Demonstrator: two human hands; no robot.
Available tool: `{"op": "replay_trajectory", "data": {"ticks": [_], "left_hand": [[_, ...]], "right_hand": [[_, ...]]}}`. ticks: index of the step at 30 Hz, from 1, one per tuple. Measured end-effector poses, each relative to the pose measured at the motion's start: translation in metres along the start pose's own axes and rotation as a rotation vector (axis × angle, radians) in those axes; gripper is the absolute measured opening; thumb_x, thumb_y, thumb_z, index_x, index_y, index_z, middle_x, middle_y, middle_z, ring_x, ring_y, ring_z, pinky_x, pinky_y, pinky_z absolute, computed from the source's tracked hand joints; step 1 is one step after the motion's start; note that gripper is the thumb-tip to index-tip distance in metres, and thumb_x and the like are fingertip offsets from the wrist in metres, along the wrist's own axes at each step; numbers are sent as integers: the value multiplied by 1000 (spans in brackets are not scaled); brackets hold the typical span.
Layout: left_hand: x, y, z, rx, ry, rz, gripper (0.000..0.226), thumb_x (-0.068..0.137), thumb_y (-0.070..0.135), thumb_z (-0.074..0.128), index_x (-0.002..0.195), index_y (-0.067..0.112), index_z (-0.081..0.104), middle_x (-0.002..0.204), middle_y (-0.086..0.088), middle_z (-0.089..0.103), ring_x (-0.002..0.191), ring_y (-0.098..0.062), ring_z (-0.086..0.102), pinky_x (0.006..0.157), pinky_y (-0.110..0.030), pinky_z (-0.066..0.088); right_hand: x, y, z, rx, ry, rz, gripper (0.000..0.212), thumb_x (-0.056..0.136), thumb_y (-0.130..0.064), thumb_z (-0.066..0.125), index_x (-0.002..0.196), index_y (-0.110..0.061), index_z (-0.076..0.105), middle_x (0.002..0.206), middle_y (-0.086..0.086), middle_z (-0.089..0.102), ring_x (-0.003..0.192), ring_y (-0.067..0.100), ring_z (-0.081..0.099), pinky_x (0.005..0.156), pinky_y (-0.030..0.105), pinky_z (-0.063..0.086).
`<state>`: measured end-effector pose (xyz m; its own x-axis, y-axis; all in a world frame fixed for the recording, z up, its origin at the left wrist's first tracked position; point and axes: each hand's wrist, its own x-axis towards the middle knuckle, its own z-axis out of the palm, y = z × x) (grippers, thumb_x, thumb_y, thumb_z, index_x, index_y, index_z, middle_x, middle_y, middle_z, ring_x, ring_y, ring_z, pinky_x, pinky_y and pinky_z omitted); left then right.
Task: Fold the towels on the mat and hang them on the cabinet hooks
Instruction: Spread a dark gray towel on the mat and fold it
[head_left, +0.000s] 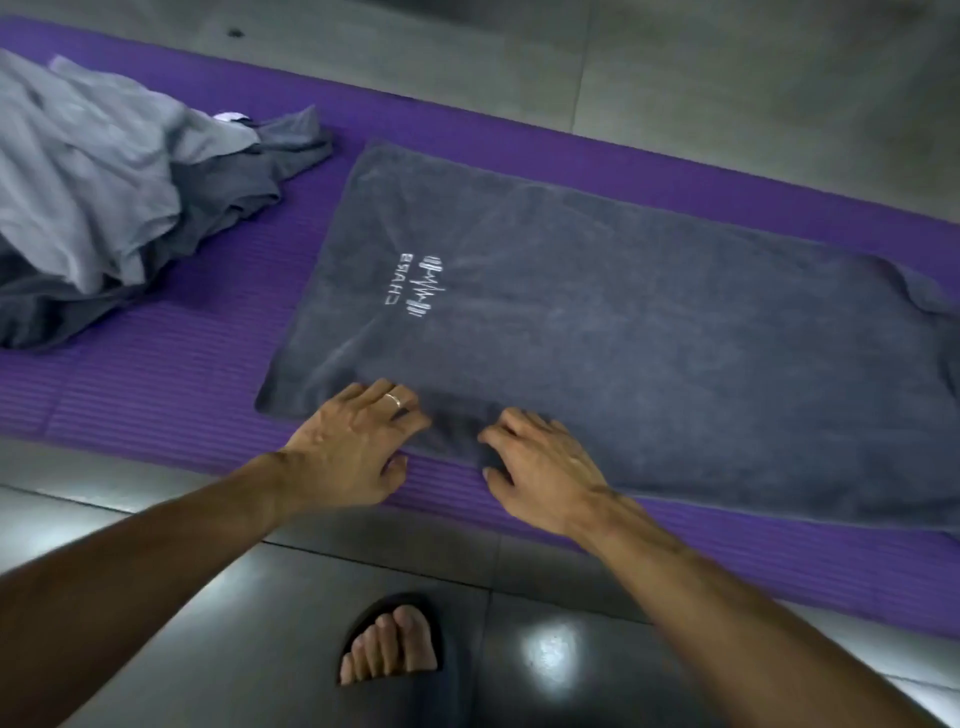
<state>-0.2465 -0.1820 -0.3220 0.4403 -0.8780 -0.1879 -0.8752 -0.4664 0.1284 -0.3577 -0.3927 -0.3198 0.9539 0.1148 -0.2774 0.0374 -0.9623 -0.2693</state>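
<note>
Head view, left to right: a rumpled heap of pale grey and darker grey towels lies on the far left of the ribbed purple foam mat, unfolded and bunched into soft ridges. Just right of it, apart from the heap, a dark grey terry towel with a white embroidered dumbbell logo is spread flat along the mat, its far right corner slightly turned up.

At the towel's near edge the left hand, wearing a ring, rests with fingers spread and curled down onto the cloth; the thumb sits off the edge on the mat. It grips nothing that I can see, only presses. The right hand lies beside it, fingers loosely spread, tips on the same edge, also holding nothing.

The step looks like taking up this near edge to begin a fold. Done well, I think, the hands should move wider apart toward the corners, pinch both layers cleanly, and carry the edge over evenly so the plush pile does not drag on the grippy ribs. Glossy dark floor tiles lie below.
</note>
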Motion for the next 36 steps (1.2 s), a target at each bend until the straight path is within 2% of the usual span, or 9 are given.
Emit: {"op": "replay_trajectory", "data": {"ticks": [5, 8, 11, 13, 18, 22, 29, 33, 36], "left_hand": [[62, 58, -48, 136, -230, 389, 29, 82, 32, 46, 107, 22, 57, 115, -2, 55, 104, -22, 58, 88, -36, 48], [105, 105, -64, 146, -325, 353, 31, 91, 29, 46, 121, 24, 52, 128, -2, 50, 118, -24, 52, 100, -37, 42], [140, 169, -52, 24, -226, 345, 31, 92, 31, 46, 121, 22, 55, 125, -5, 54, 117, -26, 53, 98, -39, 45], [161, 216, -33, -103, -167, 340, 30, 91, 31, 48, 119, 21, 56, 121, -3, 55, 114, -24, 54, 96, -38, 46], [204, 323, 3, -284, 0, 287, 34, 81, 29, 64, 114, 22, 57, 112, -1, 56, 107, -23, 54, 91, -37, 47], [225, 373, 14, -327, 56, 240, 38, 86, 33, 64, 120, 23, 51, 118, 2, 53, 112, -20, 48, 94, -35, 41], [273, 408, 27, -273, 75, 212, 40, 74, 24, 76, 109, 20, 57, 102, 0, 62, 95, -22, 60, 79, -38, 51], [291, 410, 19, -255, 21, 220, 27, 88, 13, 59, 114, 20, 53, 99, 2, 66, 97, -21, 59, 85, -37, 48], [302, 401, 13, -494, -120, 86, 25, 94, 13, 48, 117, 23, 46, 100, 3, 64, 96, -19, 60, 86, -37, 48]], "right_hand": [[-64, 88, -53, -175, -291, -32, 36, 94, -37, 48, 126, -21, 52, 129, 5, 49, 124, 26, 48, 103, 36, 37], [-108, 155, -87, -312, -530, -20, 37, 95, -39, 46, 129, -25, 49, 130, 3, 51, 127, 26, 47, 103, 34, 38], [-146, 215, -100, -240, -575, 198, 39, 93, -39, 52, 130, -28, 51, 134, 2, 51, 130, 24, 46, 105, 31, 39], [-174, 245, -89, -148, -480, 320, 37, 89, -38, 58, 124, -27, 55, 128, 0, 54, 126, 22, 49, 103, 32, 40], [-241, 294, -30, -13, 110, 480, 41, 59, -26, 86, 90, -16, 61, 89, 1, 59, 87, 32, 62, 72, 42, 49], [-285, 316, -9, -4, 308, 676, 45, 53, -21, 88, 86, -16, 60, 87, 2, 60, 84, 31, 60, 74, 43, 44], [-329, 352, 12, -90, 429, 784, 44, 61, -4, 74, 103, -10, 61, 103, 12, 57, 94, 35, 54, 79, 50, 43], [-332, 360, 19, -172, 481, 760, 61, 66, -12, 73, 123, -11, 52, 127, 14, 54, 118, 36, 48, 88, 53, 43], [-333, 361, 23, -174, 539, 846, 63, 66, -13, 76, 123, -9, 49, 106, 16, 60, 96, 37, 56, 80, 50, 47]]}}
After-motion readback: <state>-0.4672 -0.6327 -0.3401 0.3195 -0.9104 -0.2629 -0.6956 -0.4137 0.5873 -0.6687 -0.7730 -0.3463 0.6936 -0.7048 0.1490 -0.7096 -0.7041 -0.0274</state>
